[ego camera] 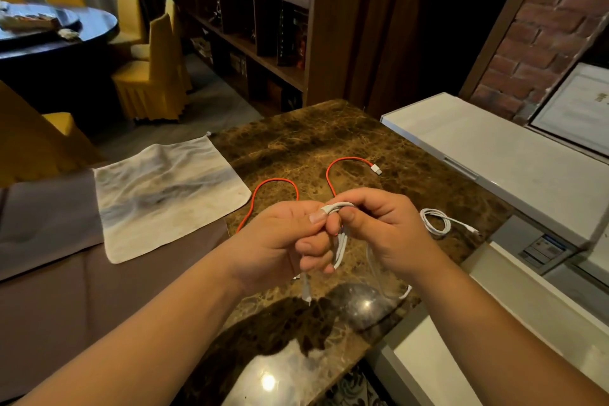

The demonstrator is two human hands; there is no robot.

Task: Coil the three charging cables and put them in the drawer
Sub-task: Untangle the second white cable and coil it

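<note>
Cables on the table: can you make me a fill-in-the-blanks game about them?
1. Both hands hold a cable whose colour is ____.
2. The cable lying uncoiled on the marble table is ____.
3. The small coiled white cable lies beside the ____ hand.
4. Left of the left hand lies a ____.

Missing words: white; orange; right; cloth

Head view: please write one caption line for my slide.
Both hands, left hand and right hand, wind a white cable over the marble counter; the orange cable lies uncoiled behind.
</note>
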